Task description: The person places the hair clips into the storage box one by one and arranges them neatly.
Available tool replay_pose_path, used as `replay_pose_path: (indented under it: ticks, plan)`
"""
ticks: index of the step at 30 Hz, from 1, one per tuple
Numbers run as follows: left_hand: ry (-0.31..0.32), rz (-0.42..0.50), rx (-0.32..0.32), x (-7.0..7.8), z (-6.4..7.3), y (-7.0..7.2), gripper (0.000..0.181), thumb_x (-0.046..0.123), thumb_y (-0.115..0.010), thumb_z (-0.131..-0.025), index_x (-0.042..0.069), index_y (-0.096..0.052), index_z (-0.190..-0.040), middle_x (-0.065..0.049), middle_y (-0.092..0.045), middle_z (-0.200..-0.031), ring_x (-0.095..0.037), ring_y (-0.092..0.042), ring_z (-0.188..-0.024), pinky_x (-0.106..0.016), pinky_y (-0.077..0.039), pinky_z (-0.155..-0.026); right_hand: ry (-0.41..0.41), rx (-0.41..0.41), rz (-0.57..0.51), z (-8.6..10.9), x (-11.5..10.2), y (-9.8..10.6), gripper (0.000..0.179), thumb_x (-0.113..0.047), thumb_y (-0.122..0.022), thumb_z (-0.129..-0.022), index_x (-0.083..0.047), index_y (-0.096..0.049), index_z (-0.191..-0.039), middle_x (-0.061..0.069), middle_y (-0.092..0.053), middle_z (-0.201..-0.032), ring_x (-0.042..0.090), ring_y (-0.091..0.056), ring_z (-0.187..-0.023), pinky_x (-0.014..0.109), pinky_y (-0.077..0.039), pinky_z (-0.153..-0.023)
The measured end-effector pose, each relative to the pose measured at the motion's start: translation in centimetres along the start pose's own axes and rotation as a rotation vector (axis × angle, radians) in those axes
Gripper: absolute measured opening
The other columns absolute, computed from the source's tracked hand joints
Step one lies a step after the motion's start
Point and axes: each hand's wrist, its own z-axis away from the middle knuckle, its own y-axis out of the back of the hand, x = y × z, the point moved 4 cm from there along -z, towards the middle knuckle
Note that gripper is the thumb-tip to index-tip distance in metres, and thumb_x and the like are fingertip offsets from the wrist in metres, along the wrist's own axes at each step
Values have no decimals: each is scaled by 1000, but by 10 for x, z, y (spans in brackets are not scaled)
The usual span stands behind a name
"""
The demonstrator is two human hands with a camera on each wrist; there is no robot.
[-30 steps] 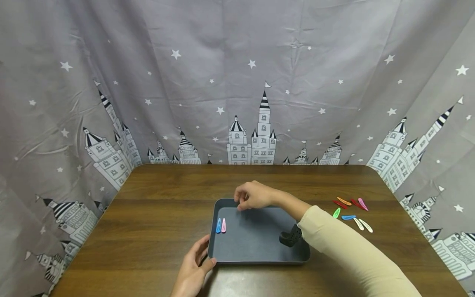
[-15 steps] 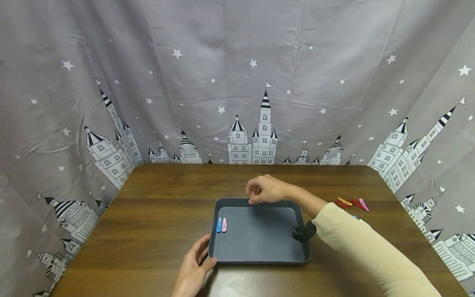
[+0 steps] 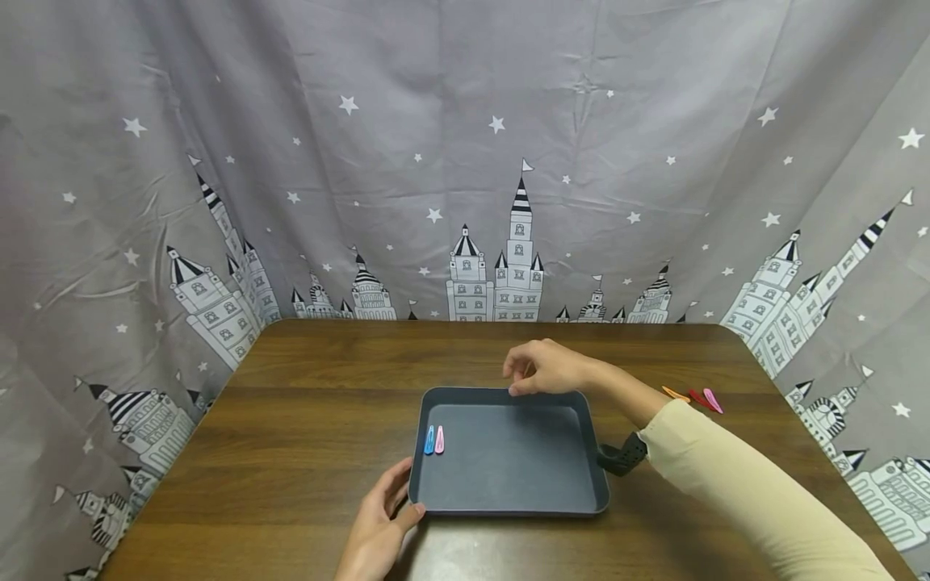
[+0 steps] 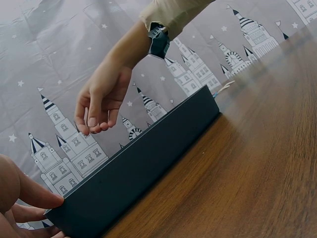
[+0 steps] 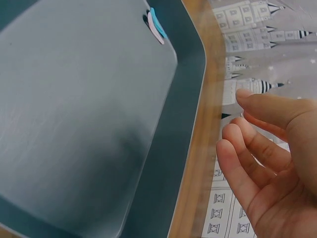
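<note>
A shallow dark grey tray (image 3: 508,468) sits on the wooden table. Inside it, near the left wall, a blue snap hair clip (image 3: 429,440) and a pink snap hair clip (image 3: 439,440) lie side by side. My left hand (image 3: 378,520) grips the tray's near left corner, thumb at the front edge and fingers along the left side. Over the tray's far rim hovers my right hand (image 3: 548,369), its fingers loosely bent. In the right wrist view nothing shows between those fingers (image 5: 237,168).
On the table's right side lie an orange clip (image 3: 676,394), a red clip (image 3: 701,398) and another pink clip (image 3: 714,400). The right sleeve (image 3: 741,484) hides the area nearer than these. A grey castle-print curtain (image 3: 465,121) hangs behind the table.
My right hand has moved right and slightly back, from above the tray's far left part toward its far right. Its sleeve now covers several clips seen before. My left hand stays put.
</note>
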Motion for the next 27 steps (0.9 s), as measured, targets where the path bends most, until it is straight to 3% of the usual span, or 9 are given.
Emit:
replay_pose_path:
  ticks: [12, 27]
  plan:
    - [2, 12, -6, -1, 1, 0, 64, -11, -65, -91, -12, -39, -150, -34, -42, -152, -48, -45, -138, -52, -44, -109, -10, 5, -1, 19, 16, 6, 17, -11, -77, -92, -6, -69, -106, -4, -66, -83, 13, -66, -77, 31, -56, -72]
    - [1, 17, -2, 0, 0, -1, 64, -12, -64, -91, -13, -39, -150, -34, -43, -151, -48, -45, -138, -52, -42, -111, -16, 70, 1, 44, 32, 15, 20, -11, -78, -90, -4, -69, -106, -5, -66, -82, 14, -66, -81, 33, -57, -79]
